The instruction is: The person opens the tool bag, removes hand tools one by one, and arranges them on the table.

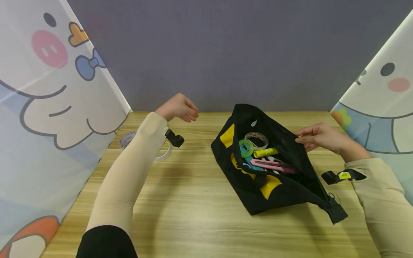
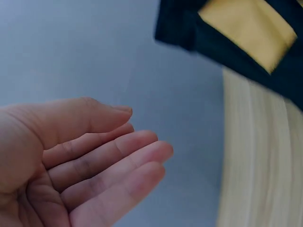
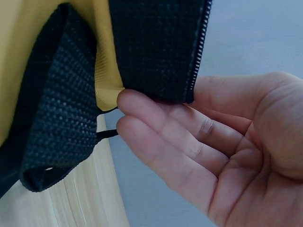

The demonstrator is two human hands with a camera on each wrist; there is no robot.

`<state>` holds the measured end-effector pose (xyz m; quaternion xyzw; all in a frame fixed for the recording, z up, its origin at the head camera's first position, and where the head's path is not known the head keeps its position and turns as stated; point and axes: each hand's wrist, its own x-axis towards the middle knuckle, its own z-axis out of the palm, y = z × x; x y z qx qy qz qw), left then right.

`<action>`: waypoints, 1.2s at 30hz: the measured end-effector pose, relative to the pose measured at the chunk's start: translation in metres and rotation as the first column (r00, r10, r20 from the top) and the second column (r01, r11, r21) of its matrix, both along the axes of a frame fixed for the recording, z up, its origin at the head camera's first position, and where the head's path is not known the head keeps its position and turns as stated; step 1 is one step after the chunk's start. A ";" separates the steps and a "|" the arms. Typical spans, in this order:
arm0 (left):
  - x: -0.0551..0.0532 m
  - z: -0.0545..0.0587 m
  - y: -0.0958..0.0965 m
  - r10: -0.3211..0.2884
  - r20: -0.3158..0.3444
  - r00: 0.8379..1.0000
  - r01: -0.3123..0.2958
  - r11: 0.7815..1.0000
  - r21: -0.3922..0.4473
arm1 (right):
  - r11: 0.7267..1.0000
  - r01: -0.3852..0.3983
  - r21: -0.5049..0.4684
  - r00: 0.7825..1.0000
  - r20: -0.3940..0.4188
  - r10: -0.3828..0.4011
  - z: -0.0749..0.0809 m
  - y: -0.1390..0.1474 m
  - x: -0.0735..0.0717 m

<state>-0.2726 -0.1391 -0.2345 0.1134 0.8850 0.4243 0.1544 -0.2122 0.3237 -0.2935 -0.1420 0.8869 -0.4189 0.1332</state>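
A black zip bag (image 1: 290,195) with yellow patches lies on the table, its mouth spread open. Inside it are a pink utility knife (image 1: 272,165), a yellow tube (image 1: 266,152), a small green tape roll (image 1: 246,148) and a larger tape roll (image 1: 262,137). My right hand (image 1: 326,139) pinches the zipped rim of the bag between thumb and fingers; the right wrist view shows the zipper (image 3: 201,47) beside the thumb. My left hand (image 1: 180,107) hovers left of the bag, fingers loosely bent, and the left wrist view shows nothing in it.
Two tape rolls lie on the table (image 1: 193,215) at left: a wide one (image 1: 126,139) and a white one (image 1: 164,154), both partly covered by my left forearm. A grey panel (image 1: 209,53) stands behind, with cartoon-printed panels on both sides.
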 end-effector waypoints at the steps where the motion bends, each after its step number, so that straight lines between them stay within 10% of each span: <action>1: 0.000 0.004 0.007 -0.012 -0.001 1.000 0.012 1.000 0.009 | 1.000 0.001 -0.002 1.000 -0.001 -0.001 0.000 0.000 0.000; 11: -0.004 0.018 0.079 -0.182 0.008 0.983 0.179 0.973 0.144 | 1.000 -0.003 -0.011 1.000 -0.006 0.003 0.000 0.001 0.000; 23: -0.008 -0.012 0.163 -0.361 0.110 0.926 0.346 0.929 0.132 | 1.000 -0.007 -0.023 1.000 -0.005 0.007 0.000 0.002 0.002; 36: -0.011 -0.054 0.198 -0.289 0.137 0.947 0.306 0.944 -0.122 | 1.000 -0.007 -0.018 1.000 -0.024 0.007 -0.002 0.002 0.005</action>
